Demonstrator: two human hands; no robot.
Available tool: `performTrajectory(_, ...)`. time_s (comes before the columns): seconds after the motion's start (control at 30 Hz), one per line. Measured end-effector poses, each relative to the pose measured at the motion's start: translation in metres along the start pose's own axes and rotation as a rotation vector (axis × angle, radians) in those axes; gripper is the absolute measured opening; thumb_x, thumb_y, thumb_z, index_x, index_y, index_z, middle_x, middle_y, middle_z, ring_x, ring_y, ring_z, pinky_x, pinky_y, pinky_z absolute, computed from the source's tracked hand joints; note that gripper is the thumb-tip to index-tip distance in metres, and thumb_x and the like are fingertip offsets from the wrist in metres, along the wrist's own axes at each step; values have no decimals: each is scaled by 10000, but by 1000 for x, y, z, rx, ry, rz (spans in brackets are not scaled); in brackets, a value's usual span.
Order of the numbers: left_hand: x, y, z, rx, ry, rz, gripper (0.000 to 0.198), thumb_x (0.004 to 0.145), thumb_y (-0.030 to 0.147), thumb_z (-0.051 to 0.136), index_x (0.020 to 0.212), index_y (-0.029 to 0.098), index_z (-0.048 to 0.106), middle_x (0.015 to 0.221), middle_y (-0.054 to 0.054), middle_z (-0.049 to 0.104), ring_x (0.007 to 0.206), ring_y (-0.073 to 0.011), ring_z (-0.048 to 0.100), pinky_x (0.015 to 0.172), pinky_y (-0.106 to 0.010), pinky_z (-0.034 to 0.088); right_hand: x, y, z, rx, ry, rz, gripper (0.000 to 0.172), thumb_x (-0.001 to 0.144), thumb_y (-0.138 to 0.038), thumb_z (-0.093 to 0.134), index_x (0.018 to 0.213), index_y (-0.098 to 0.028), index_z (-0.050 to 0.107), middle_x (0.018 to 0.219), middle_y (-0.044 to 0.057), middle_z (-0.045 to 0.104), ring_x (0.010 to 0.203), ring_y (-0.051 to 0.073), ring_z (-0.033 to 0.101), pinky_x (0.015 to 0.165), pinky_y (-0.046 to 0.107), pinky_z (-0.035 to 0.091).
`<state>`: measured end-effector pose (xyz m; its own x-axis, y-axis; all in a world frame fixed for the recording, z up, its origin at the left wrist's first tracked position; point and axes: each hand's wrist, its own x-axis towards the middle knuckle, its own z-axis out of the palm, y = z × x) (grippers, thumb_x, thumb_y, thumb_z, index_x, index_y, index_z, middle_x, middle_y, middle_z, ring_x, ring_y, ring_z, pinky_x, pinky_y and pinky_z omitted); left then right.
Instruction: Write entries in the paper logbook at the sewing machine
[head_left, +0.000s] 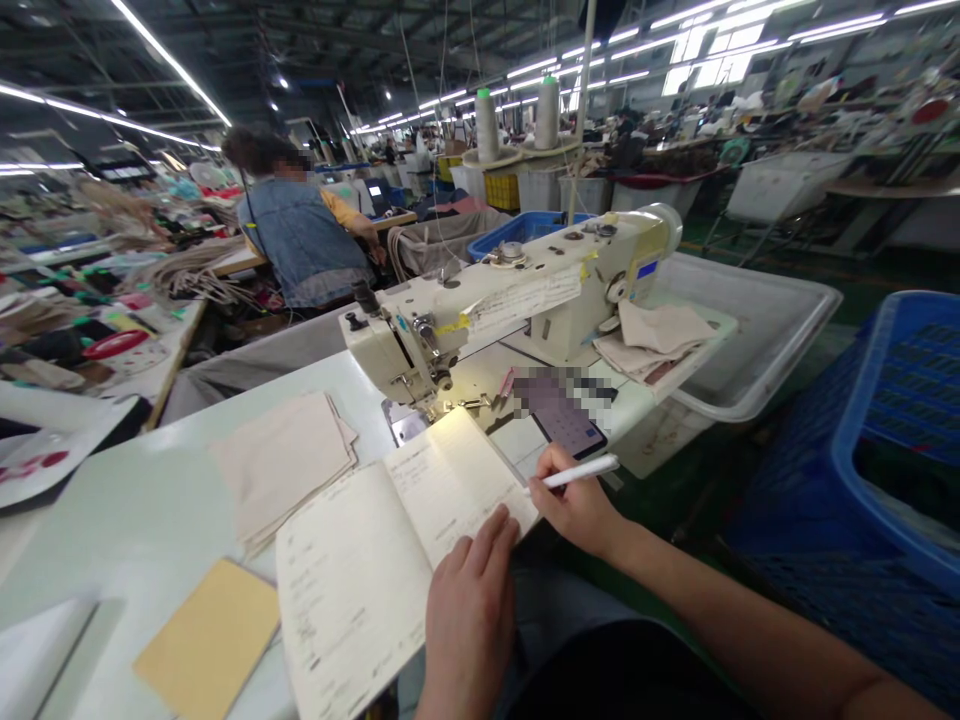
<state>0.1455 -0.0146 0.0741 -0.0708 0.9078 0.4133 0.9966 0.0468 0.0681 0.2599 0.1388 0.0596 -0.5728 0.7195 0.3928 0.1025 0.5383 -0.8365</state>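
An open notebook (352,590) with handwriting on both pages lies on the sewing table in front of the sewing machine (517,280). My left hand (472,590) rests flat on the lower part of its right page, fingers stretched out and holding nothing. In my right hand (574,505) is a white pen (581,470), gripped between the fingers at the right edge of that page. The pen's tip is hidden by the hand. Just beyond my right hand lies a phone (566,415) with its screen lit, partly blurred out.
Stacked beige fabric pieces (289,460) lie left of the machine, more folded fabric (652,335) on its right. A yellow card (214,640) is at the near left. A blue plastic basket (862,450) and a white bin (787,290) stand to the right. Another person (304,235) works behind.
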Motion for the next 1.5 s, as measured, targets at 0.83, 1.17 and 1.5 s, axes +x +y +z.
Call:
performTrajectory(0.83,1,0,0,0,2,-4,436,812,57,491,1211,219,555,1280,22,655,889,-155,647,717,-322,620,0,-2,0,28,0,-3,139,842,-233,517,756,-223,408,617,-53,436,556,119,430,546,236,361)
performTrajectory(1.17,-31,11,14,-138,92,191,485,846,171,585,1323,221,508,1265,-23,667,973,-115,640,839,-219,560,-26,-1,-5,-18,64,-130,31,911,-220,553,922,-225,525,782,14,627,685,159,615,630,273,506)
performTrajectory(1.5,-110,-24,97,4,-96,-73,318,851,298,636,1138,165,603,1103,-87,685,962,-187,674,782,-360,609,-86,18,-29,-92,-8,-433,361,880,-90,526,1194,-262,574,851,26,726,743,191,709,697,307,603)
